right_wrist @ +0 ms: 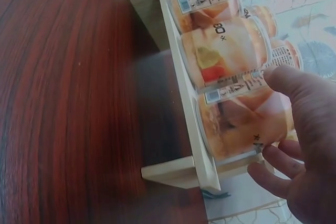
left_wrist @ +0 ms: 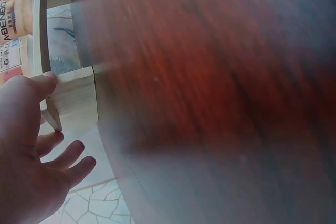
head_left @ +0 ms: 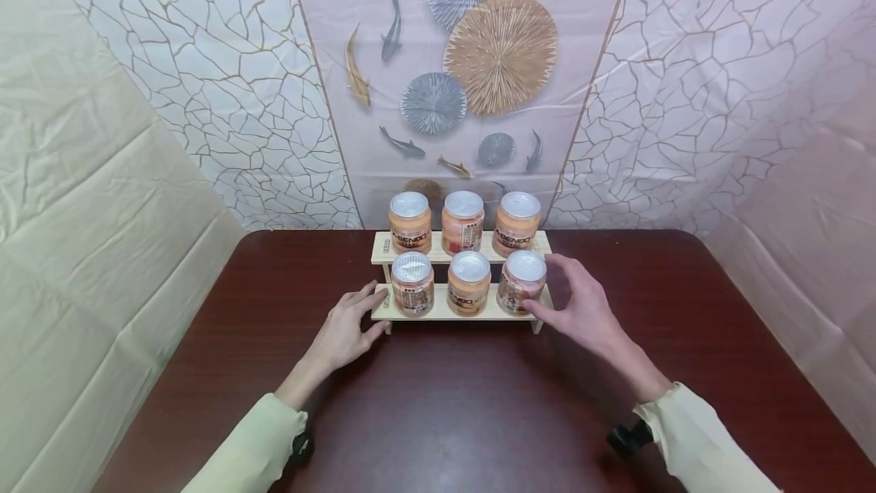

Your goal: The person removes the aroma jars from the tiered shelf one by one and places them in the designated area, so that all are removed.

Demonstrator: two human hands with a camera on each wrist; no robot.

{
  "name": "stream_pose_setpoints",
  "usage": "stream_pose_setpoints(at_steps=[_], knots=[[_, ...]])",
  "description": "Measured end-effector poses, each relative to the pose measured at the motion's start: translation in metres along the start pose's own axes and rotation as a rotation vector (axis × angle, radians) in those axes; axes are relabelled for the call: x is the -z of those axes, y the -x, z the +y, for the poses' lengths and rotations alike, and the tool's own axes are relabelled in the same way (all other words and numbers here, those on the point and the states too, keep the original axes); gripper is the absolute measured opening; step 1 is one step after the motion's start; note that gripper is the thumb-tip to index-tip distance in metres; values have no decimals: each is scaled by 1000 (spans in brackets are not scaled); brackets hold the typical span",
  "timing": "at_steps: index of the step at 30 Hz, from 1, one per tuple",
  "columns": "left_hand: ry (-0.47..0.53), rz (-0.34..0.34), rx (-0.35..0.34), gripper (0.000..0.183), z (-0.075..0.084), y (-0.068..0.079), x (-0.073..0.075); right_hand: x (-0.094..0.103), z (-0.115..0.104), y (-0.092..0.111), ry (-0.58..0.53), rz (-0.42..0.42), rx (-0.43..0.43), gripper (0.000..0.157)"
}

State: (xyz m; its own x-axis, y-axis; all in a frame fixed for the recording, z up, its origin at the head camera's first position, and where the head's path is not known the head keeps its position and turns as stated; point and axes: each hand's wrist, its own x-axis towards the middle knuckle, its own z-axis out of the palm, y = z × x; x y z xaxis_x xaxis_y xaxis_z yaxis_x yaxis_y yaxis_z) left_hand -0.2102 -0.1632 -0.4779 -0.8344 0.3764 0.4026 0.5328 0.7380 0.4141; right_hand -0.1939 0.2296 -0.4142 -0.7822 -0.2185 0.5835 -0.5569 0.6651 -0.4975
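A: Where is the left hand [head_left: 345,329]?

B: At the left end of the wooden rack [head_left: 440,312], by the lower shelf [head_left: 440,297]. The thumb lies at the front edge and the index finger reaches the back corner, so that end of the board is pinched between them. The other fingers hang loosely bent just beyond it (the left wrist view shows this best).

A: And the right hand [head_left: 585,310]?

B: It comes in from the rack's right side, the forearm slanting inward out of a pale sleeve [head_left: 705,440]. The thumb lies against the front of the right-end jar [head_left: 513,287], with the fingers bent round its far side. It grasps that jar; how firmly, I cannot tell.

A: Where is the jar itself?

B: Upright on the rack's lower shelf, at the right end, silver lid up.

A: What else does the rack carry?

B: 2 more jars on the lower shelf, a middle jar [head_left: 468,287] and a left-end jar [head_left: 414,289], and 3 on the upper shelf [head_left: 436,248] behind. That makes 6, all silver-lidded.

A: And around the rack?

B: A dark reddish table [head_left: 452,409] under it, and a patterned backdrop [head_left: 499,52] behind it, printed with fish and round shapes.
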Motion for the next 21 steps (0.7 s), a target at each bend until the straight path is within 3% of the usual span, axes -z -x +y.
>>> stream_pose_setpoints(at_steps=[12,21], knots=[[3,5,9,54,0,0,-1,-15,0,-4,-117,41,-120,74],[4,2,10,54,2,1,0,-24,2,-2,-116,56,-151,76]])
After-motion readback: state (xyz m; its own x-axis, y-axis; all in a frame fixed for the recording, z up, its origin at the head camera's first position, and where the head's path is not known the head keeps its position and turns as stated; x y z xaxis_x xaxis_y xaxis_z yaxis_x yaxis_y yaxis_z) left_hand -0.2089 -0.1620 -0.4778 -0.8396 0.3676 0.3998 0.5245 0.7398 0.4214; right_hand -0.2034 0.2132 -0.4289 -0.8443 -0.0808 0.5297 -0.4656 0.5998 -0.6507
